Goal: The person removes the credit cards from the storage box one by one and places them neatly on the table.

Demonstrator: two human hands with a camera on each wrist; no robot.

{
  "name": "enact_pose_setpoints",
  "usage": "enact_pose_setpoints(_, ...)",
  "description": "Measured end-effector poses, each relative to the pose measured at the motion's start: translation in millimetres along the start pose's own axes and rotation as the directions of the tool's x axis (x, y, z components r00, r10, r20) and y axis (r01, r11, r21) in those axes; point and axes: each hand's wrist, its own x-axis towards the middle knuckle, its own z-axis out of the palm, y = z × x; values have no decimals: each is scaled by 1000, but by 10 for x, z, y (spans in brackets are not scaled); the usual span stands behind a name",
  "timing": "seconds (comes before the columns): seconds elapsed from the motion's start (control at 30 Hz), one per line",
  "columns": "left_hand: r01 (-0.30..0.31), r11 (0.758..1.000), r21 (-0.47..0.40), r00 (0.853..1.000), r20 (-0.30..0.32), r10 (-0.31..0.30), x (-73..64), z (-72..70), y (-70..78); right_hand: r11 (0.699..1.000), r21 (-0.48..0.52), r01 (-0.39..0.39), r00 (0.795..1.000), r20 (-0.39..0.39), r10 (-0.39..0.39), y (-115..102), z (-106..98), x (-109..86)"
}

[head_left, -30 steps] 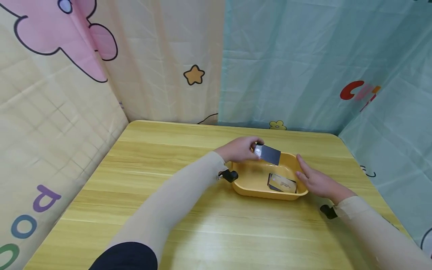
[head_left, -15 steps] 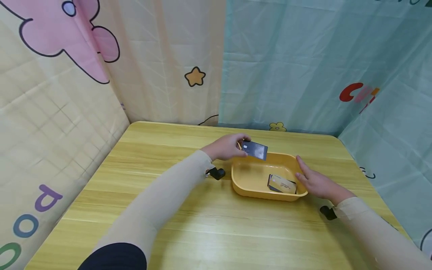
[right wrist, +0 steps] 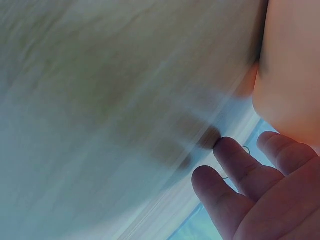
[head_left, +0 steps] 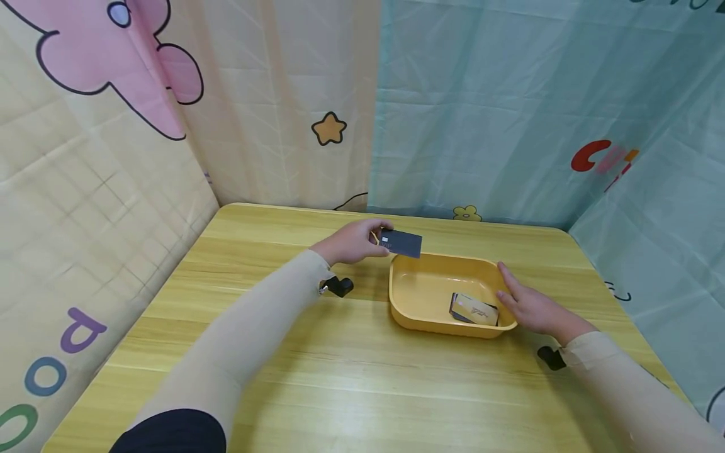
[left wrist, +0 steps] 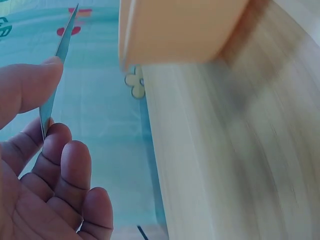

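Note:
A dark bank-style card (head_left: 403, 243) with a small chip is pinched by my left hand (head_left: 352, 241), just over the far left corner of a yellow plastic basin (head_left: 396, 308). Seen edge-on in the left wrist view, the card (left wrist: 57, 75) sits between thumb and forefinger, while the other fingers are loosely bent. A small pile of cards (head_left: 474, 309), gold-coloured on top, lies in the basin's near right part. My right hand (head_left: 532, 307) rests with fairly straight fingers along the basin's right side. In the right wrist view its fingertips are beside the basin wall (right wrist: 295, 65).
The basin stands on a wood-grain table (head_left: 272, 264). Patterned curtains (head_left: 481, 113) hang behind the table and at both sides. A black wrist camera (head_left: 340, 287) hangs under the left wrist, and another black wrist camera (head_left: 551, 357) under the right.
My left hand has carried the dark card leftward, from above the basin's middle to its far left corner. My right hand, the basin and the card pile have stayed in place.

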Motion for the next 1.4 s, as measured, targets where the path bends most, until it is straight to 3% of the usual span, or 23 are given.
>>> enact_pose_setpoints(0.37, 45, 999, 22, 998, -54, -44, -219, -187, -293, 1000, -7, 8, 1000, -5, -8, -4, 4, -9)
enact_pose_setpoints(0.73, 80, 996, 40, 995, -61, -78, -385, -227, -570, 1000, 11, -2, 1000, 4, 2, 1, 6, -10)
enact_pose_setpoints(1.13, 163, 987, -8, 987, -2, -163, -396, -157, -727, 999, 12, -34, 999, 17, 34, -14, -1, -6)
enact_pose_setpoints(1.4, 194, 980, 32, 980, 34, -195, -354, -78, -825, 999, 8, -35, 999, 15, 35, -12, 2, -1)
